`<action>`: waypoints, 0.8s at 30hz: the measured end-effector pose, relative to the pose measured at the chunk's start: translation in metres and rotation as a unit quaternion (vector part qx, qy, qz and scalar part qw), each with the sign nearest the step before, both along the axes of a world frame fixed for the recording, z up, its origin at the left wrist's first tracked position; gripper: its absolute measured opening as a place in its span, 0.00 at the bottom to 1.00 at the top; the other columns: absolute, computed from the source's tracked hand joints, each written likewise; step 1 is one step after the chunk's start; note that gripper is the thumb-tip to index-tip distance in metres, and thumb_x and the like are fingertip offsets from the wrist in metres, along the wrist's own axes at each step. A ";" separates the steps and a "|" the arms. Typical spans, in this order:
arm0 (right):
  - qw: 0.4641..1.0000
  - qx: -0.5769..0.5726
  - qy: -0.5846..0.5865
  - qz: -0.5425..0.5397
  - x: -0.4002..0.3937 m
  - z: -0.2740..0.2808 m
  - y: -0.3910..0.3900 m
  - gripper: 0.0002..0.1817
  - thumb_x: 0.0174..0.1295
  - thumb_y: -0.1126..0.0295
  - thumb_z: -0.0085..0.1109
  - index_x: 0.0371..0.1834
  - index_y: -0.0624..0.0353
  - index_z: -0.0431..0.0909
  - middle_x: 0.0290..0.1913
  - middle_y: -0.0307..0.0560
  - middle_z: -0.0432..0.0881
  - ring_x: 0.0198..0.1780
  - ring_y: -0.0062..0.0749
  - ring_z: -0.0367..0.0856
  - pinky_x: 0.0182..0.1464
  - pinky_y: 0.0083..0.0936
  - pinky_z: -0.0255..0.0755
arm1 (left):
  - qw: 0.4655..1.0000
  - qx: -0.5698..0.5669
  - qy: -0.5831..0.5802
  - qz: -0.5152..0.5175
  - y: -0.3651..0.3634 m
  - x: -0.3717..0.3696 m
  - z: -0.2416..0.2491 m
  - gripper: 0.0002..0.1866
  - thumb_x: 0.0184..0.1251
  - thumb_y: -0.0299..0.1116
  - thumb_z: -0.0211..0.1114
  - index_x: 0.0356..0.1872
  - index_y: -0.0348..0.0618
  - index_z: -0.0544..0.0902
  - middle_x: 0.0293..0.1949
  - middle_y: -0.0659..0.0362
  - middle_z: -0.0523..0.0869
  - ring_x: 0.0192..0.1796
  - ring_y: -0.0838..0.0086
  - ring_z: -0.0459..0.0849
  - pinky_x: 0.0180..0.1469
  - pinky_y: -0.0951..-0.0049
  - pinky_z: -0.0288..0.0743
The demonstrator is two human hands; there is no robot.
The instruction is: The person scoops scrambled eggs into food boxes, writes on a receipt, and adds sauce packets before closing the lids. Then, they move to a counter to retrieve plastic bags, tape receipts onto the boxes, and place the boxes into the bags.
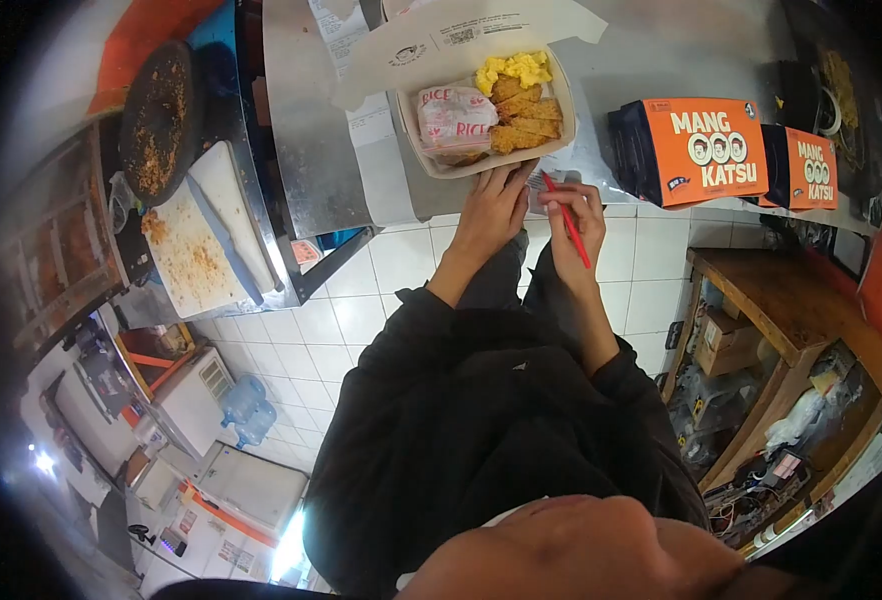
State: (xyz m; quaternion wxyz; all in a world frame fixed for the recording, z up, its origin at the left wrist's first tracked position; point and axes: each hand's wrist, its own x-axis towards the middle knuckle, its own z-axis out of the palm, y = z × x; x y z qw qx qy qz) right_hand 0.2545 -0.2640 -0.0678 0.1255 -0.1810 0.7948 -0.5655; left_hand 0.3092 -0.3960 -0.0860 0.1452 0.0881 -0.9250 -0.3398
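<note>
A paper food box [431, 168] stands with its lid up on the metal counter. Inside are a wrapped rice pack [457, 120], sliced breaded cutlet [527, 122] and scrambled egg [513, 70]. My left hand [491, 212] lies at the counter's front edge, fingers stretched toward the near side of the box, holding nothing that I can see. To its right, my right hand [573, 225] is closed around a slim red pen [571, 232], its tip pointing up toward the counter. A pale slip of paper [559, 162] shows partly beside the box.
Orange printed boxes [709, 150] stand on the counter to the right. Long receipts [373, 145] lie left of the food box. Crumb-covered cutting boards [196, 245] and a dark round board [161, 120] are farther left. A wooden shelf [761, 300] stands at lower right.
</note>
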 end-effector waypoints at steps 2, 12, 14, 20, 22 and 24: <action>0.998 -0.037 -0.027 -0.035 0.000 -0.010 -0.004 0.05 0.55 0.77 0.57 0.35 0.63 0.77 0.36 0.50 0.76 0.42 0.36 0.78 0.46 0.26 0.71 | 1.000 0.001 -0.004 0.005 0.001 0.001 -0.002 0.24 0.59 0.28 0.57 0.60 0.40 0.71 0.53 0.50 0.72 0.59 0.55 0.68 0.62 0.57 0.61; 0.995 -0.038 -0.089 0.019 -0.002 0.012 -0.001 0.04 0.54 0.80 0.57 0.32 0.65 0.75 0.34 0.47 0.77 0.39 0.30 0.81 0.43 0.22 0.74 | 1.000 0.023 -0.003 -0.003 -0.002 0.001 -0.002 0.24 0.59 0.27 0.57 0.59 0.40 0.71 0.52 0.50 0.73 0.58 0.54 0.69 0.61 0.58 0.62; 0.996 -0.058 -0.070 0.008 0.001 0.001 0.001 0.04 0.53 0.80 0.58 0.32 0.66 0.75 0.35 0.47 0.77 0.39 0.30 0.81 0.43 0.22 0.74 | 1.000 0.022 0.000 -0.007 -0.002 0.000 0.000 0.24 0.59 0.26 0.57 0.59 0.40 0.72 0.52 0.50 0.73 0.58 0.54 0.69 0.61 0.59 0.63; 0.994 -0.074 -0.080 0.001 -0.002 -0.001 0.009 0.05 0.53 0.80 0.59 0.33 0.66 0.75 0.35 0.48 0.77 0.40 0.31 0.81 0.44 0.22 0.74 | 1.000 0.024 0.002 -0.004 -0.002 0.002 -0.003 0.24 0.57 0.24 0.57 0.58 0.40 0.72 0.53 0.51 0.73 0.57 0.55 0.70 0.59 0.59 0.64; 0.999 -0.005 -0.049 0.017 -0.002 -0.004 0.011 0.04 0.52 0.80 0.59 0.32 0.65 0.76 0.34 0.47 0.77 0.39 0.33 0.81 0.43 0.24 0.74 | 0.999 0.034 -0.008 0.000 -0.002 0.001 -0.001 0.24 0.56 0.24 0.57 0.58 0.40 0.73 0.52 0.51 0.73 0.57 0.55 0.70 0.59 0.59 0.64; 0.998 -0.035 -0.058 -0.006 0.003 -0.005 0.009 0.04 0.52 0.79 0.59 0.31 0.63 0.77 0.34 0.47 0.77 0.38 0.34 0.80 0.42 0.25 0.74 | 0.999 0.033 0.001 0.003 -0.001 0.002 0.001 0.25 0.56 0.24 0.57 0.58 0.40 0.73 0.52 0.51 0.74 0.57 0.56 0.70 0.58 0.59 0.65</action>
